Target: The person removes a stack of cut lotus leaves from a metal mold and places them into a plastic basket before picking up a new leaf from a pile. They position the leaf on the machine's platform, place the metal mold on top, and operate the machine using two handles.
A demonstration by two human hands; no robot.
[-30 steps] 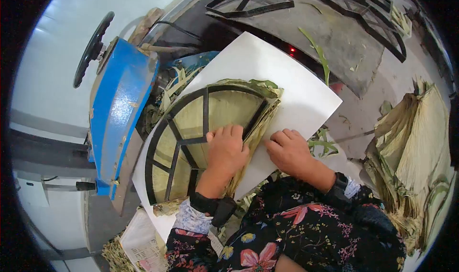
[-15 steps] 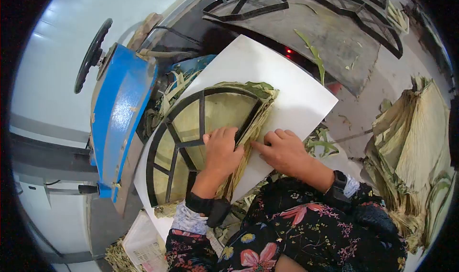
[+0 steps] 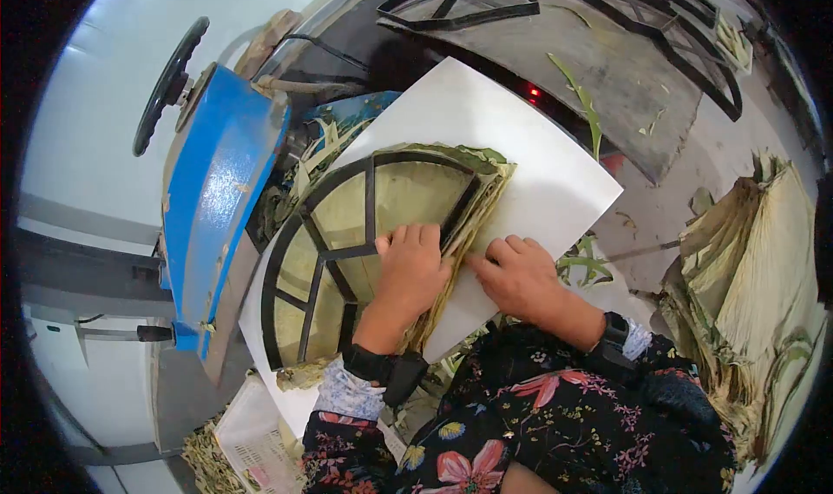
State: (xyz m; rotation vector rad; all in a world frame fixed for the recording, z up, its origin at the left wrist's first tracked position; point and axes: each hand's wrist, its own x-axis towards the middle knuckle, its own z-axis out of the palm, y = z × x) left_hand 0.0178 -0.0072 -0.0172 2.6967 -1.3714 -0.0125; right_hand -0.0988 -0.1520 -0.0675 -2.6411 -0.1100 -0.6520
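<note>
A black fan-shaped metal cutting frame (image 3: 371, 203) with inner bars lies on a stack of dried pale-green leaves (image 3: 486, 212). The stack rests on a tilted white board (image 3: 555, 177). My left hand (image 3: 412, 273) is closed over the frame's straight right edge, its fingers curled around the bar and its thumb side toward the leaf edges. Close by, my right hand (image 3: 516, 277) has its fingers bent, with the fingertips at the layered right edge of the leaves; its grip there is partly hidden.
On the left stands a blue machine part (image 3: 226, 181) with a black handwheel (image 3: 172, 86). More black frames (image 3: 460, 3) lie on the grey surface at the back. A large bundle of dried leaves (image 3: 746, 277) stands on the right. A white basket (image 3: 256, 429) sits at lower left.
The whole view has shifted slightly. Both hands stay at the right edge of the frame and leaves, with only small finger movements.
</note>
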